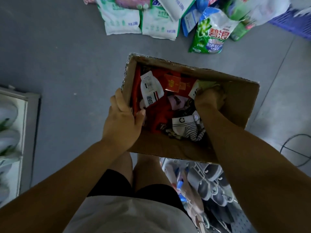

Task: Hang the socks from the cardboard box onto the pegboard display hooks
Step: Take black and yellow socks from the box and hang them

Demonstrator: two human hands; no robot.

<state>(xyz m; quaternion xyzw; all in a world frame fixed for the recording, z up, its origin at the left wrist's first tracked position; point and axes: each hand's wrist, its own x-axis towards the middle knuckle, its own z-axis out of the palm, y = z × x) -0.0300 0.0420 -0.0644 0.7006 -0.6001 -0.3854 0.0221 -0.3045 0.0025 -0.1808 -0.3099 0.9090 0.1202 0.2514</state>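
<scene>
An open cardboard box [235, 105] sits in the middle of the head view, above the grey floor. Inside lie several packs of socks: a white pair with a paper label [151, 89], red pairs [159, 113], and a black-and-white striped pair [185, 127]. My left hand [122, 121] grips the box's left wall, thumb inside and fingers outside. My right hand [209, 98] is down inside the box at its right side, fingers curled round a pale green sock pack [202, 85] with a white label. No pegboard hooks with socks are clearly in view.
Bags of washing powder [210, 31] and white refill packs [122, 22] lie on the floor beyond the box. A purple crate [292, 24] is at top right, a white shelf edge [23, 132] at left. Grey shoes [212, 187] and a cable [289, 145] lie at lower right.
</scene>
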